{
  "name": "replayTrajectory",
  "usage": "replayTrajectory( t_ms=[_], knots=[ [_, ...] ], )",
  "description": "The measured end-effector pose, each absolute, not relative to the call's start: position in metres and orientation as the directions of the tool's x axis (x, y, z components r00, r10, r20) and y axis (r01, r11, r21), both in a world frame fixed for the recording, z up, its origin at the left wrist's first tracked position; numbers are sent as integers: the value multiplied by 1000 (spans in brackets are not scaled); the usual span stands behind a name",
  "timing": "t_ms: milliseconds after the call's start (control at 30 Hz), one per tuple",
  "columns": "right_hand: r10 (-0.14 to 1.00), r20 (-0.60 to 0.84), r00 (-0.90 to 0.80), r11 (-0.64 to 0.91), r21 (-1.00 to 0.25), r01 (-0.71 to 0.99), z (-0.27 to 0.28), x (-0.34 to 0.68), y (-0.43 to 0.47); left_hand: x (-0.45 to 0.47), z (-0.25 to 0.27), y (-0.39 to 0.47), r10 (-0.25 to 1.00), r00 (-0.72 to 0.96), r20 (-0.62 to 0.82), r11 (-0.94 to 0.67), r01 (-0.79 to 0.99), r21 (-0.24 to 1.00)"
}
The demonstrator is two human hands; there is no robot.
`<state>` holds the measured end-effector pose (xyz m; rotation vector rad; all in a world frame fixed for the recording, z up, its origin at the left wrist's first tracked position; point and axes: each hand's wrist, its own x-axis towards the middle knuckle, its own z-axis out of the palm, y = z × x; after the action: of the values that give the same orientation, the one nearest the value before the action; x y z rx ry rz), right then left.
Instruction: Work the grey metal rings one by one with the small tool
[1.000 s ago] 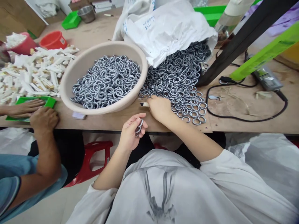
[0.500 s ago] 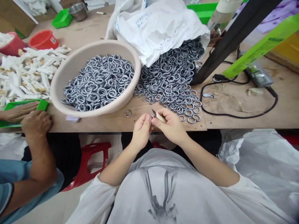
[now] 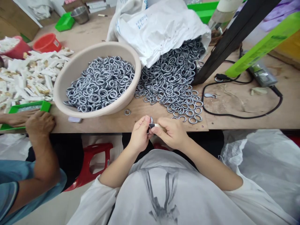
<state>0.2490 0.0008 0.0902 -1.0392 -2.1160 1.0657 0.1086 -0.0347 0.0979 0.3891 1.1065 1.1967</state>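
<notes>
My left hand pinches a grey ring between thumb and fingers, just in front of the table edge. Closed round the pale handle of a small knife is my right hand; the short dark blade points left and lies against the ring. The fingers hide part of the ring. Beyond my hands a single loose ring lies on the table. A heap of grey rings spills out of a white sack, and a beige basin left of it holds many more.
On the left, a co-worker's hands rest over a green tray, beside a pile of white pieces. A dark post, a green bar and a black cable stand or lie on the right. A red stool is below.
The knife has turned from pointing up and away to pointing left, its blade now against the ring. My right hand has rolled over with it; the left still pinches the ring.
</notes>
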Motion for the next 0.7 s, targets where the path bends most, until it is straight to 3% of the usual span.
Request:
replayTrajectory(
  t_ms=[167, 300, 433, 567, 700],
  knots=[
    [922, -64, -382, 205, -756, 621, 75, 246, 25, 98, 103, -51, 921, 200, -333, 389, -479, 787],
    [859, -12, -512, 405, -597, 693, 73, 213, 41, 78, 106, -60, 947, 99, -307, 314, -506, 804],
    [683, -32, -729, 643, -446, 622, 74, 164, 47, 66, 105, -67, 912, 145, -383, 404, -471, 784],
    [632, -123, -765, 675, -397, 621, 72, 142, 52, 63, 103, -68, 872, 171, -458, 475, -517, 712],
    [690, -141, -710, 641, -337, 690, 70, 160, 53, 63, 100, -63, 828, 179, -531, 530, -560, 637]
  ],
)
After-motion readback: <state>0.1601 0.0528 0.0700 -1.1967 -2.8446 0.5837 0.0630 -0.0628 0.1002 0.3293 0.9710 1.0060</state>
